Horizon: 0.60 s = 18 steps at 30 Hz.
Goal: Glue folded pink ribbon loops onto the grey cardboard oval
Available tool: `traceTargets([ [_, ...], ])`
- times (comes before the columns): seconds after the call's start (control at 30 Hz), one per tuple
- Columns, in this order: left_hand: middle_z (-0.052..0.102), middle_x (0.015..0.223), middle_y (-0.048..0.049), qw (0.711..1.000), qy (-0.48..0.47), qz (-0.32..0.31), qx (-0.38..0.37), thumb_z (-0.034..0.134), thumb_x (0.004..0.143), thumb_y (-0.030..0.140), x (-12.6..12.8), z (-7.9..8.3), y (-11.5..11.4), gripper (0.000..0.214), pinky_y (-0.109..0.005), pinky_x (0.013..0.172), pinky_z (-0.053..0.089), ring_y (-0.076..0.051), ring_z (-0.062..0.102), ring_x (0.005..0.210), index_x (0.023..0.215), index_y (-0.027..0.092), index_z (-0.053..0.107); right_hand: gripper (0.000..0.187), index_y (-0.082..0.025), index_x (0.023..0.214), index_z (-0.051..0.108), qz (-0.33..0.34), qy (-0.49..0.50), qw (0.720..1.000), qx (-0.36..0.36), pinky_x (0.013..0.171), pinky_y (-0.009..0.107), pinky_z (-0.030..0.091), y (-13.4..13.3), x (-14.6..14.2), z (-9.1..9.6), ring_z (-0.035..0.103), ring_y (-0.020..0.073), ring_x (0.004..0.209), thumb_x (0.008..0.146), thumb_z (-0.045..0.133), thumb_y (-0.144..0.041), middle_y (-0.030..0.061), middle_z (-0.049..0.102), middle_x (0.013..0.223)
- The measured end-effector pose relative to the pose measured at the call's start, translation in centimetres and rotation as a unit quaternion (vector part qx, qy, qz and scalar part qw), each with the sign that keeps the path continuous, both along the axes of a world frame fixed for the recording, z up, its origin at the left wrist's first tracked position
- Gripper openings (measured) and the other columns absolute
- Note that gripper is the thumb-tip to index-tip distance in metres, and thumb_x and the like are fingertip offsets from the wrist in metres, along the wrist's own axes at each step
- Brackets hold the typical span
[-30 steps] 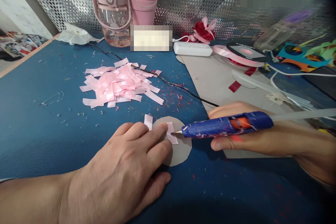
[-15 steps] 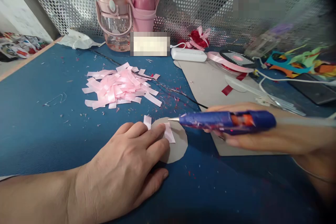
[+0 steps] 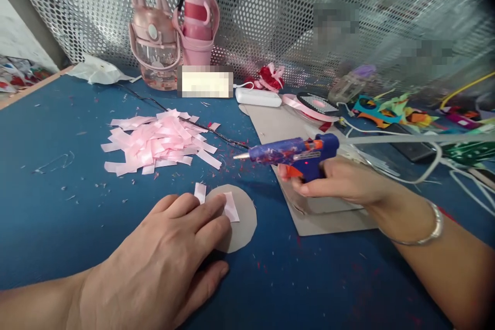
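Note:
My left hand [image 3: 166, 258] lies flat with fingers stretched out, pressing a grey card disc [image 3: 240, 219] onto the blue table. Its fingertips touch a short pink ribbon strip [image 3: 231, 206] on the disc; a second strip [image 3: 200, 192] pokes out past the disc's far edge. My right hand [image 3: 340, 183] is closed round a blue glue gun [image 3: 290, 152] with an orange trigger, held in the air to the right of the disc, nozzle pointing left and away from the strips. A glue stick juts from its back.
A heap of cut pink ribbon strips [image 3: 157, 142] lies beyond my left hand. Grey card sheet [image 3: 325, 214] under my right hand. Pink bottles [image 3: 174, 36], white charger [image 3: 258, 97], ribbon spool [image 3: 317, 105], cables and coloured paper scraps [image 3: 390, 111] line the mesh wall.
The glue gun's nozzle has lifted off the strip on the disc and drawn back up and to the right. My left hand stays pressed on the disc.

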<state>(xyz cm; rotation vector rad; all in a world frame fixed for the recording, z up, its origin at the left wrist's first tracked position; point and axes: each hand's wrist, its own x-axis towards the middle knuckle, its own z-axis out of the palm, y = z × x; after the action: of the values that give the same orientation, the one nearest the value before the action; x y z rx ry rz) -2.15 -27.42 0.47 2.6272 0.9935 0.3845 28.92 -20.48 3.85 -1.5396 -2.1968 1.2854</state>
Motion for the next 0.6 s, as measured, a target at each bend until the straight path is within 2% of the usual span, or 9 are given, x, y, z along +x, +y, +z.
traceTargets([
  [0.1,0.058,0.138,0.0006,1.0,0.021,-0.007,-0.016,0.051,0.094,0.03,0.0,0.4,0.1,0.021,-0.044,0.082,0.048,-0.025,0.058,0.098,0.112,0.028,0.062,0.021,-0.022,0.086,0.069,0.028,-0.028,0.999,0.021,0.077,0.032,0.053,0.0,0.4,0.1,0.066,0.0218,0.085,0.073,0.06,-0.035,0.0029,0.072,0.09],
  [0.23,0.06,0.133,-0.0015,0.999,0.036,-0.015,-0.031,0.048,0.095,0.031,-0.1,0.7,0.1,0.022,-0.045,0.079,0.049,-0.025,0.058,0.096,0.11,0.026,0.062,0.02,-0.024,0.074,0.07,0.091,-0.052,0.994,0.004,0.069,0.03,0.054,-0.3,0.1,0.4,0.066,0.0195,0.072,0.078,0.056,-0.039,0.0009,0.072,0.076],
  [0.4,0.059,0.133,-0.0023,0.999,0.04,-0.022,-0.029,0.048,0.095,0.035,-0.1,0.6,0.2,0.021,-0.047,0.08,0.048,-0.027,0.057,0.097,0.107,0.025,0.062,0.022,-0.027,0.067,0.066,0.032,-0.2,0.979,0.017,0.058,0.033,0.05,-0.9,-1.5,0.8,0.063,0.0217,0.063,0.063,0.059,-0.048,-0.0009,0.07,0.067],
  [0.5,0.06,0.131,-0.0033,0.998,0.042,-0.021,-0.028,0.048,0.096,0.034,-0.1,0.6,0.4,0.02,-0.046,0.079,0.048,-0.026,0.057,0.096,0.107,0.025,0.062,0.024,-0.027,0.061,0.063,0.036,-0.278,0.96,0.014,0.058,0.033,0.047,-0.9,-2.7,0.7,0.062,0.021,0.061,0.061,0.058,-0.051,-0.0025,0.068,0.062],
  [0.6,0.06,0.129,-0.0038,0.999,0.04,-0.024,-0.021,0.048,0.095,0.035,-0.1,0.5,0.4,0.022,-0.046,0.079,0.048,-0.026,0.057,0.095,0.109,0.025,0.062,0.027,-0.027,0.06,0.063,0.026,-0.304,0.952,-0.004,0.059,0.032,0.047,-0.9,-3.2,0.5,0.062,0.0197,0.061,0.062,0.058,-0.054,-0.0037,0.067,0.062],
])
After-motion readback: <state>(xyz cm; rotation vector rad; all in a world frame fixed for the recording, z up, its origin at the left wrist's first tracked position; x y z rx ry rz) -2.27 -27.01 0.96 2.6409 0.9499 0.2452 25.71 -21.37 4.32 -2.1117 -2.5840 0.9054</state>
